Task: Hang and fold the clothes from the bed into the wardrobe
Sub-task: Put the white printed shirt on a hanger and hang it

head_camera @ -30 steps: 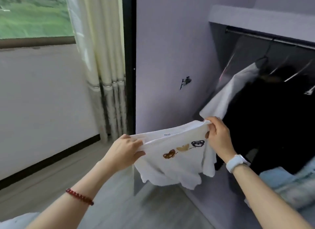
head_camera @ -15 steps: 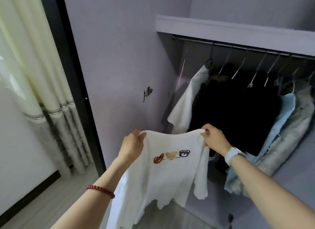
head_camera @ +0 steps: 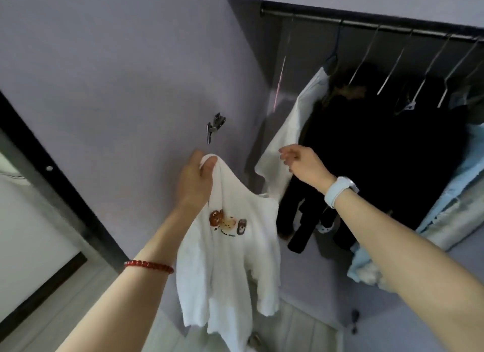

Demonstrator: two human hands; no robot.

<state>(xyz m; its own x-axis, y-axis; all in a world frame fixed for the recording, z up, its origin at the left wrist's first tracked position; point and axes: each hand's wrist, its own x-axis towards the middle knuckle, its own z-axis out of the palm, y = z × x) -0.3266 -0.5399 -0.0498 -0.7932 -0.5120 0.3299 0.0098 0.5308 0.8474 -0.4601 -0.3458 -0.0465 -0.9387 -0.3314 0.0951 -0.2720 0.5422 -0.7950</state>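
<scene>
Since half a second ago the right hand (head_camera: 301, 163) has let go of the white T-shirt (head_camera: 227, 249) and now reaches toward the open wardrobe with its fingers loosely spread and nothing in them, so the shirt has dropped from a spread-out hold to hanging from one corner. The left hand (head_camera: 195, 180) grips that bunched top corner, fingers curled round the cloth, and the shirt dangles below it with its small bear print facing out, in front of the lilac wardrobe door (head_camera: 117, 76) and left of the hanging rail (head_camera: 366, 24). The right hand hovers just in front of a white garment (head_camera: 296, 121) that hangs at the left end of the rail, beside dark clothes (head_camera: 379, 155); whether it touches the white cloth cannot be told. Bare wire hangers (head_camera: 392, 66) hang along the rail to the right, above the dark clothes, with pale blue garments (head_camera: 450, 194) further right.
</scene>
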